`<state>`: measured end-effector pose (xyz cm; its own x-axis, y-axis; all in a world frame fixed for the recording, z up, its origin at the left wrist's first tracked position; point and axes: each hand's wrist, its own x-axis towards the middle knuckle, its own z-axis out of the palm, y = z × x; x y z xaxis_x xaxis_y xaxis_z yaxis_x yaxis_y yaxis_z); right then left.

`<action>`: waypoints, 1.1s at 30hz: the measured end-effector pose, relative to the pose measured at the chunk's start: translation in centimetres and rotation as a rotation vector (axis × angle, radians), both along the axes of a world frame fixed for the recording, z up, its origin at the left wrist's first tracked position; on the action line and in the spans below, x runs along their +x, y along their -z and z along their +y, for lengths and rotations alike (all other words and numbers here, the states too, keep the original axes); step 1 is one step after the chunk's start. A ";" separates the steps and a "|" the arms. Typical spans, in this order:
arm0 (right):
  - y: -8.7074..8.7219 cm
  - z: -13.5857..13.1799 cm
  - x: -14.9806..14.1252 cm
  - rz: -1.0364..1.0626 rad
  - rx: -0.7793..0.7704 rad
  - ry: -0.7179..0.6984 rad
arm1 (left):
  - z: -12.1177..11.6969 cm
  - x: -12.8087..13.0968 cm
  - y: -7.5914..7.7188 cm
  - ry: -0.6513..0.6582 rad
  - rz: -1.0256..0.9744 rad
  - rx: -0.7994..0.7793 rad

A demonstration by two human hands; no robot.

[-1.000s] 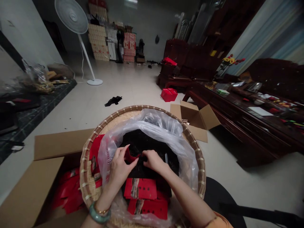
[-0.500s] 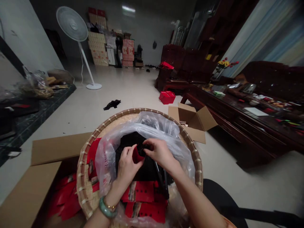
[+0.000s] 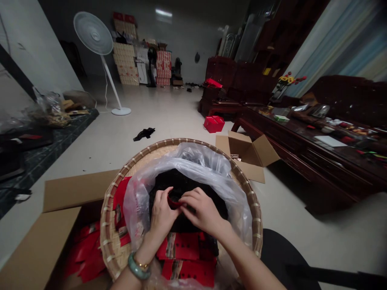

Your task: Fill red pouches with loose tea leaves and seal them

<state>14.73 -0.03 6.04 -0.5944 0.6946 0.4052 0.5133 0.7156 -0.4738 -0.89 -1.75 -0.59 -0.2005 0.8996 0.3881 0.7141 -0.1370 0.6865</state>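
Left hand (image 3: 162,216) and right hand (image 3: 203,211) pinched together on a little red piece (image 3: 174,203), right over black stuff (image 3: 187,187) in a clear plastic bag (image 3: 184,159) on a woven bamboo tray (image 3: 105,237); print on the red packets (image 3: 178,246) is too small to read.

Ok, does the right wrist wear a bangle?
No, the green bangle is on the left wrist; the right wrist is bare.

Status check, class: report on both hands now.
Left hand, right hand: both pinching small red piece. Over crumpled black mass, inside clear plastic bag. Nothing blocking.
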 end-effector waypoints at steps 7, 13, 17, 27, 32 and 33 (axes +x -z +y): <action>1.4 0.6 -0.6 -0.288 0.025 0.068 | 0.1 -1.6 -0.1 0.164 0.002 -0.027; 1.3 0.5 -0.1 -0.133 -0.072 -0.111 | 0.7 -2.6 -0.3 0.397 -0.176 -0.301; 0.5 0.0 0.1 0.018 -0.238 -0.100 | 0.4 -1.6 0.0 0.492 -0.256 -0.258; -0.6 0.8 2.5 0.372 -0.313 0.158 | -1.3 -1.8 -1.2 0.568 -0.345 -0.282; -0.7 0.2 1.0 0.104 -0.296 -0.032 | -1.7 -1.8 -0.7 0.524 -0.227 -0.303; -0.6 0.2 0.6 0.053 -0.291 -0.078 | -1.6 -1.7 -0.5 0.512 -0.198 -0.300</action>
